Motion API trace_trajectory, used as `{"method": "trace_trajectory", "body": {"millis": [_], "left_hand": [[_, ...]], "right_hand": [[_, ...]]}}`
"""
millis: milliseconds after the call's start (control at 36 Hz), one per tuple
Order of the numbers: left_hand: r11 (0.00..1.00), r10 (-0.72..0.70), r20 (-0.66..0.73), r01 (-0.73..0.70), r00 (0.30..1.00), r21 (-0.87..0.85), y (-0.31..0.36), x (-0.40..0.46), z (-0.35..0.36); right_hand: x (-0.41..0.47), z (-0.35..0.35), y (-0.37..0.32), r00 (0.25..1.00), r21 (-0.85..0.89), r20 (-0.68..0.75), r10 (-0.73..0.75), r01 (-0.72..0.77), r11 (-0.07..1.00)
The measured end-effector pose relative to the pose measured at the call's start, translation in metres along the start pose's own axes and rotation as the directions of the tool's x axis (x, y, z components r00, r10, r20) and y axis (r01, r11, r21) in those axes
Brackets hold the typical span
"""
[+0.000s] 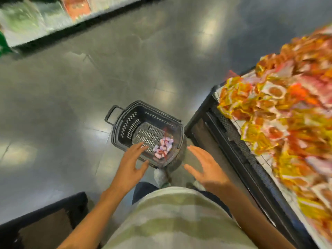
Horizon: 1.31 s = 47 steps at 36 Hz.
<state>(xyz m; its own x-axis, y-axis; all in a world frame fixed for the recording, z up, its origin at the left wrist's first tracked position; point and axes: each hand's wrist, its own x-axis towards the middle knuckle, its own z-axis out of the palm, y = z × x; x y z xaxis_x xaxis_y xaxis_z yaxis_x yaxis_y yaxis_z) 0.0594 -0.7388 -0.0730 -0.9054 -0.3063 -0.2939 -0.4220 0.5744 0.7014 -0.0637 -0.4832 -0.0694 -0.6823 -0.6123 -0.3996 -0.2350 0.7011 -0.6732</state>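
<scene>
A black plastic shopping basket [125, 121] stands on the grey shop floor in front of my feet. Several small pink and white packets [163, 147] lie in its near right corner. My left hand [131, 163] hovers over the basket's near edge with fingers spread and holds nothing. My right hand [204, 166] is held out to the right of the basket, fingers straight and spread, also empty. The whole view is blurred by motion.
A black display bin [239, 150] at the right is heaped with orange, yellow and red packets [280, 112]. A shelf of goods [36, 22] runs along the far left. A dark stand [45, 223] sits at the lower left. Grey floor [143, 69] lies between them.
</scene>
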Motion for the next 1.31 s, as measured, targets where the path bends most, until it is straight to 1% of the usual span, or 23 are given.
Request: {"method": "trace_trajectory", "body": {"millis": [139, 222, 306, 417, 556, 694, 778, 833, 889, 972, 1028, 1111, 1167, 1222, 1278, 1306], "left_hand": [[0.984, 0.175, 0.122, -0.177, 0.977, 0.009, 0.054, 0.005, 0.036], [0.951, 0.284, 0.235, -0.305, 0.930, 0.057, 0.092, 0.009, 0.067], [0.905, 0.355, 0.346, -0.412, 0.869, 0.108, 0.131, 0.009, 0.104], [0.857, 0.386, 0.441, -0.492, 0.810, 0.153, 0.186, -0.007, 0.163], [0.843, 0.396, 0.524, -0.525, 0.754, 0.118, 0.234, -0.042, 0.239], [0.805, 0.412, 0.605, -0.583, 0.682, 0.109, 0.266, -0.079, 0.297], [0.753, 0.446, 0.666, -0.653, 0.598, 0.082, 0.285, -0.095, 0.318], [0.709, 0.495, 0.672, -0.703, 0.550, 0.053, 0.299, -0.100, 0.326], [0.668, 0.528, 0.678, -0.743, 0.511, 0.039, 0.315, -0.101, 0.333], [0.601, 0.582, 0.691, -0.800, 0.430, -0.008, 0.336, -0.099, 0.343], [0.559, 0.622, 0.691, -0.827, 0.369, -0.062, 0.348, -0.097, 0.351], [0.477, 0.642, 0.724, -0.870, 0.250, -0.123, 0.363, -0.094, 0.366], [0.427, 0.652, 0.736, -0.890, 0.183, -0.157, 0.370, -0.094, 0.375], [0.363, 0.674, 0.732, -0.908, 0.102, -0.208, 0.378, -0.095, 0.386], [0.308, 0.688, 0.725, -0.915, 0.026, -0.259, 0.385, -0.098, 0.397], [0.285, 0.686, 0.728, -0.917, -0.009, -0.280, 0.387, -0.100, 0.402]], "right_hand": [[-0.071, -0.011, 0.051, 0.983, 0.080, -0.136, 0.125, -0.115, 0.990], [-0.112, -0.019, 0.080, 0.957, 0.134, -0.199, 0.211, -0.187, 0.973], [-0.157, -0.027, 0.109, 0.929, 0.216, -0.244, 0.279, -0.228, 0.949], [-0.223, -0.032, 0.149, 0.870, 0.357, -0.307, 0.385, -0.270, 0.894], [-0.304, -0.026, 0.206, 0.785, 0.434, -0.340, 0.519, -0.358, 0.826], [-0.383, -0.016, 0.253, 0.659, 0.523, -0.359, 0.661, -0.445, 0.727], [-0.420, -0.010, 0.273, 0.557, 0.604, -0.373, 0.742, -0.461, 0.650], [-0.437, -0.007, 0.281, 0.485, 0.661, -0.391, 0.782, -0.443, 0.606], [-0.448, -0.004, 0.288, 0.425, 0.679, -0.417, 0.803, -0.441, 0.586], [-0.456, -0.006, 0.293, 0.392, 0.682, -0.422, 0.818, -0.458, 0.571], [-0.456, -0.010, 0.292, 0.366, 0.696, -0.436, 0.822, -0.442, 0.565], [-0.456, -0.018, 0.284, 0.300, 0.725, -0.448, 0.842, -0.430, 0.539], [-0.458, -0.022, 0.275, 0.258, 0.757, -0.455, 0.852, -0.391, 0.523], [-0.464, -0.026, 0.268, 0.237, 0.787, -0.457, 0.857, -0.341, 0.514], [-0.471, -0.030, 0.265, 0.210, 0.804, -0.451, 0.867, -0.326, 0.497], [-0.476, -0.030, 0.265, 0.175, 0.820, -0.439, 0.881, -0.324, 0.472]]}}
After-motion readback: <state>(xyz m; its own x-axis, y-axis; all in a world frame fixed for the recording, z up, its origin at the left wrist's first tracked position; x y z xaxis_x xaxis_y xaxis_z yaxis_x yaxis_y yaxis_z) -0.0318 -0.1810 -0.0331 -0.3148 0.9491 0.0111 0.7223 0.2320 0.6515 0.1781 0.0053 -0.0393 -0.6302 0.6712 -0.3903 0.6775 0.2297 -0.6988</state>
